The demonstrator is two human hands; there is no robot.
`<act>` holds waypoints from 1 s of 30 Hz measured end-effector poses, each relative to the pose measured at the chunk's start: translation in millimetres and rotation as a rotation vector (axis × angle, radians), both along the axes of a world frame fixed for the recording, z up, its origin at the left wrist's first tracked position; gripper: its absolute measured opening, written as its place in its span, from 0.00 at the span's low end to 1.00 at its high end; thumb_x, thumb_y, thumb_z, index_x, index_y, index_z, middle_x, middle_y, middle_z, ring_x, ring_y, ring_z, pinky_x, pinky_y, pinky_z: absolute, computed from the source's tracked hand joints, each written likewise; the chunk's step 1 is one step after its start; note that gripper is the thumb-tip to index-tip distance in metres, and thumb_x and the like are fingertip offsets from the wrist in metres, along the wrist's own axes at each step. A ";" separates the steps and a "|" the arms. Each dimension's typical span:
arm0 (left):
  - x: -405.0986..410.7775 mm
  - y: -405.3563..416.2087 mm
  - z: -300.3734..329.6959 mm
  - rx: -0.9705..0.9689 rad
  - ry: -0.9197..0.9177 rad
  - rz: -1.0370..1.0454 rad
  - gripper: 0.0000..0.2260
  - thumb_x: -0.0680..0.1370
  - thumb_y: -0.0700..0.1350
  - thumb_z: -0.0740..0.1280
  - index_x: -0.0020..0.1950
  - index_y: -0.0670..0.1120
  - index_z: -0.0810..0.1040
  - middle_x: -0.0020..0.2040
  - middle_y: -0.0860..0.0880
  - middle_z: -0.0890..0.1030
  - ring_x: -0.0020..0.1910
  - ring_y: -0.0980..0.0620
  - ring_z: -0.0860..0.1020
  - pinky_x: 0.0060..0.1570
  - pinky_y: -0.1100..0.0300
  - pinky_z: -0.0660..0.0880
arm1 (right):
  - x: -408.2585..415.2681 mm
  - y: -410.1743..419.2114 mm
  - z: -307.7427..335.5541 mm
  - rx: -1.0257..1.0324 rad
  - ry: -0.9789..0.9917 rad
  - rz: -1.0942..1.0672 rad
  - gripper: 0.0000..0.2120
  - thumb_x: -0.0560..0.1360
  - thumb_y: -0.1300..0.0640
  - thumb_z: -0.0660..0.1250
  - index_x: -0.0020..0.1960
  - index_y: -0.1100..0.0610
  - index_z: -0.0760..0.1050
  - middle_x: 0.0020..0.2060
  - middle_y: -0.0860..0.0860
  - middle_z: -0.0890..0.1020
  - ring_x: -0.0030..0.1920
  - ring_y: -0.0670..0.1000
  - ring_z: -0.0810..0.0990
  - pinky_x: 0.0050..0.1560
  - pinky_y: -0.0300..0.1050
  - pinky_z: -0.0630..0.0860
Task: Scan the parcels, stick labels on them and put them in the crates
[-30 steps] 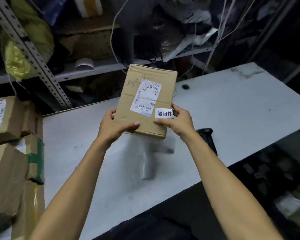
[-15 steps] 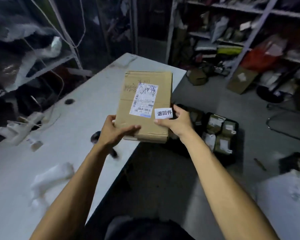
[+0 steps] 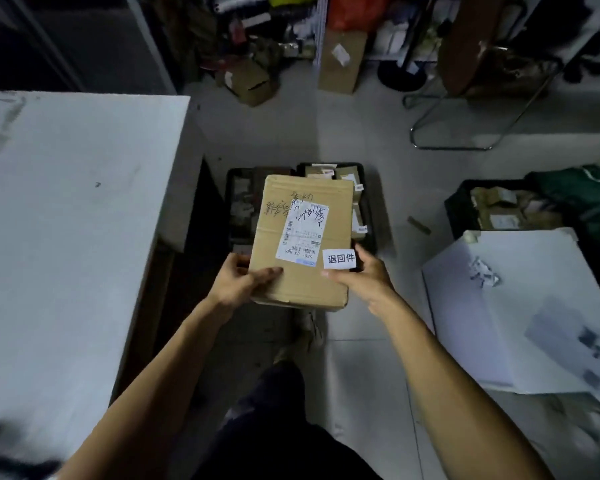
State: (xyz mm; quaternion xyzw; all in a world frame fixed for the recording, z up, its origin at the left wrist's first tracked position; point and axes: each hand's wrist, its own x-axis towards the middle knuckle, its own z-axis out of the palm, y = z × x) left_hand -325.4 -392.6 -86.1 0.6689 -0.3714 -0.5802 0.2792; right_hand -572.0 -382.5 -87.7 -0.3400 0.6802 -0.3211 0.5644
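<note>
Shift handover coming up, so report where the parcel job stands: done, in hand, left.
Done: the cardboard parcel carries its shipping label and a small white sticker; the black crates on the floor already hold parcels. In hand: the left hand and right hand hold this parcel above those crates. Left: setting it in. Whether it was scanned, or more parcels wait, does not show.

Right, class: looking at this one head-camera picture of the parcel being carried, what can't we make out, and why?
- Black crate, head view: most of its contents are hidden behind the held parcel.
- Shipping label: print too small to read.
- Right hand fingers: hidden under the parcel.
- Second crate on the right: partly covered by a white board.
- Bottom-left corner: blurred.
</note>
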 end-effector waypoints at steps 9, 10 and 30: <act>-97.6 -205.0 -121.6 0.292 0.044 0.035 0.29 0.66 0.46 0.83 0.61 0.43 0.72 0.53 0.47 0.80 0.46 0.52 0.80 0.39 0.53 0.80 | -97.3 -204.5 -116.6 0.240 0.013 0.096 0.37 0.67 0.60 0.82 0.70 0.42 0.71 0.55 0.42 0.84 0.61 0.46 0.79 0.64 0.49 0.77; -105.8 -225.9 -143.3 0.323 0.041 0.057 0.31 0.64 0.47 0.83 0.61 0.44 0.72 0.55 0.46 0.81 0.46 0.50 0.80 0.40 0.51 0.82 | -106.3 -226.8 -138.9 0.244 0.004 0.116 0.38 0.66 0.59 0.82 0.71 0.42 0.71 0.56 0.42 0.84 0.62 0.46 0.79 0.65 0.52 0.77; -164.5 -389.8 -573.6 0.377 -0.181 -0.001 0.33 0.60 0.57 0.81 0.61 0.43 0.80 0.53 0.47 0.85 0.54 0.49 0.84 0.54 0.56 0.80 | -173.8 -398.9 -583.6 0.363 -0.068 0.020 0.52 0.64 0.73 0.79 0.80 0.55 0.58 0.65 0.51 0.81 0.60 0.43 0.81 0.60 0.41 0.79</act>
